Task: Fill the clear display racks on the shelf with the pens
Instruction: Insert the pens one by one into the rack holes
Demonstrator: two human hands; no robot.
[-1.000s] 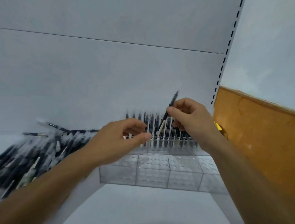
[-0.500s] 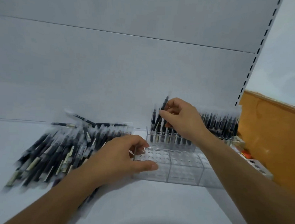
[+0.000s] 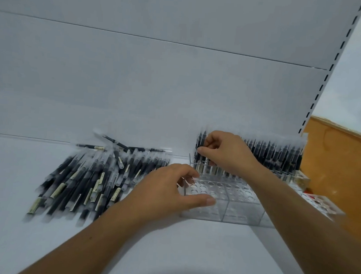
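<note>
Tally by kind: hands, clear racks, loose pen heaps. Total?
Bare hands: 2, left hand and right hand, which pinches one black pen
Clear plastic pen racks: 2 discernible, front rack, right-hand rack
Heaps of loose black pens: 1
Total: 5; other pens too blurred to count.

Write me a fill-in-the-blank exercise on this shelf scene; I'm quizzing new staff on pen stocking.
1. The loose pile of pens lies to the ____ of the clear rack.
2. The right hand pinches an upright ____ at the left end of the rack's back row.
3. The left hand rests on the rack's front tier, whose holes are ____.

Missing words: left; pen; empty.
</note>
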